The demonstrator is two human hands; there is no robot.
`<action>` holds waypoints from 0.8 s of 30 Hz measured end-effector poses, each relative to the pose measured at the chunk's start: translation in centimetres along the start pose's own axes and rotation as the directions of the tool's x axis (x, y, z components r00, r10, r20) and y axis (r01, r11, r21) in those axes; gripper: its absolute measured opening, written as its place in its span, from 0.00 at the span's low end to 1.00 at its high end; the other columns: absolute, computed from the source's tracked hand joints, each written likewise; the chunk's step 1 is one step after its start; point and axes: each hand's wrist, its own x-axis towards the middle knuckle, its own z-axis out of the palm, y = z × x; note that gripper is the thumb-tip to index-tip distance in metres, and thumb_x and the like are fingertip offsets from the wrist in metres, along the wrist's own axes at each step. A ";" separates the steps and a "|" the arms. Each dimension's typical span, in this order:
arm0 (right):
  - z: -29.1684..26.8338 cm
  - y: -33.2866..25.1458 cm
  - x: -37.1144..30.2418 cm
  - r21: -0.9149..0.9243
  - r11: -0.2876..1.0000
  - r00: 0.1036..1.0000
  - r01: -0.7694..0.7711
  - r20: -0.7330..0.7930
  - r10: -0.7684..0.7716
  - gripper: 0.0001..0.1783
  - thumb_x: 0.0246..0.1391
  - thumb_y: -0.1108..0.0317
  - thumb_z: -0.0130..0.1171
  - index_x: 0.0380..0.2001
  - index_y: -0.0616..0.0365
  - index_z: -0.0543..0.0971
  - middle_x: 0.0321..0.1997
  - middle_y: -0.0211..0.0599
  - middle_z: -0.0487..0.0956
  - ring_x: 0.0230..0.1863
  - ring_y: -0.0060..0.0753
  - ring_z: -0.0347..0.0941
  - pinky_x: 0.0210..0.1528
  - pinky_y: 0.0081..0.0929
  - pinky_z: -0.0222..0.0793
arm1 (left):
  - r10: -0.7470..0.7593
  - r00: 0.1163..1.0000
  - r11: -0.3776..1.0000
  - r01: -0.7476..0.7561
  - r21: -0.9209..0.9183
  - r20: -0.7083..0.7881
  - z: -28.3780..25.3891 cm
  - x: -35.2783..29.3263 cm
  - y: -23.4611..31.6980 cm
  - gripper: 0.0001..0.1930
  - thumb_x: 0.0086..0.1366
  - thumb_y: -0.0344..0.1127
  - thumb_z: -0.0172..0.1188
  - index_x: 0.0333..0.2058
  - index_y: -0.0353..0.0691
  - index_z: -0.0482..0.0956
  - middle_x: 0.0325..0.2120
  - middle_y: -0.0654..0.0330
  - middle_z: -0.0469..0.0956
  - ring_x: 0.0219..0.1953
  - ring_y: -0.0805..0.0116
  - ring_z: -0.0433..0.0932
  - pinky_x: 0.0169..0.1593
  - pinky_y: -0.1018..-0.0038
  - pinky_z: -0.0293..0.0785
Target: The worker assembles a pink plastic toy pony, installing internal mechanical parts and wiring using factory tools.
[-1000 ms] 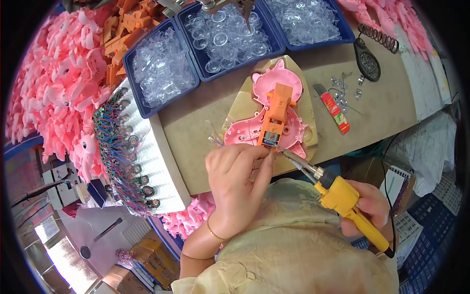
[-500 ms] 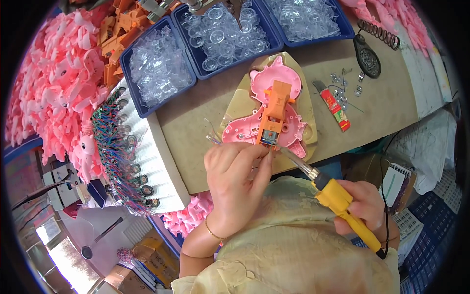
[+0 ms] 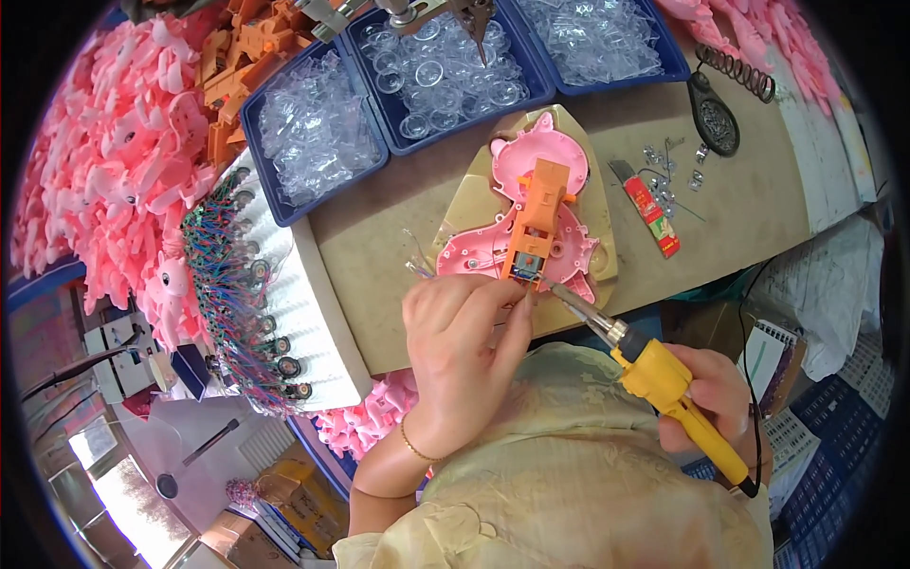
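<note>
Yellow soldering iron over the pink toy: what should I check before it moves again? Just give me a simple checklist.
1. Yellow soldering iron gripped by its handle in the right hand: ok.
2. Metal tip aimed at the lower end of the orange housing: ok; whether it touches, cannot tell.
3. Left hand at that same end: ok; what its fingertips pinch, cannot tell.
4. Pink shell lying on the tan fixture under the housing: ok.
5. Red packet apart from the iron: ok.
6. Any solder joint sound: cannot tell, too small to see.
</note>
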 end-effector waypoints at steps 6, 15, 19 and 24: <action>-0.3 -0.3 0.8 -0.065 0.998 0.997 -0.026 0.071 0.031 0.28 0.44 0.65 0.64 0.48 0.57 0.63 0.44 0.63 0.73 0.29 0.46 0.76 0.26 0.30 0.72 | -0.008 1.000 1.000 0.008 -0.010 0.004 0.0 0.0 0.0 0.05 0.49 0.25 0.62 0.26 0.39 0.77 0.25 0.61 0.75 0.30 0.65 0.71 0.40 0.73 0.62; -1.0 0.1 0.2 -0.091 0.993 0.991 0.072 0.115 -0.061 0.26 0.39 0.69 0.66 0.43 0.58 0.69 0.41 0.53 0.75 0.27 0.41 0.76 0.23 0.29 0.69 | -0.010 1.000 1.000 0.010 -0.011 0.013 0.0 0.2 0.0 0.05 0.49 0.25 0.62 0.26 0.39 0.76 0.24 0.62 0.74 0.28 0.66 0.70 0.39 0.73 0.61; -0.5 0.3 -0.2 -0.125 0.987 0.995 0.098 0.002 -0.099 0.27 0.42 0.69 0.65 0.45 0.55 0.65 0.44 0.65 0.72 0.29 0.46 0.76 0.23 0.29 0.70 | -0.007 1.000 1.000 0.007 -0.012 0.007 0.0 0.2 -0.1 0.05 0.49 0.25 0.62 0.26 0.39 0.76 0.23 0.63 0.74 0.28 0.66 0.70 0.38 0.73 0.61; -1.2 0.5 -1.6 -0.081 0.996 1.000 -0.026 -0.010 0.025 0.27 0.46 0.66 0.64 0.47 0.55 0.63 0.45 0.69 0.71 0.31 0.48 0.75 0.24 0.30 0.70 | -0.005 1.000 1.000 0.006 -0.017 0.007 0.0 0.2 0.0 0.05 0.48 0.25 0.63 0.26 0.39 0.76 0.23 0.63 0.74 0.28 0.66 0.70 0.38 0.73 0.61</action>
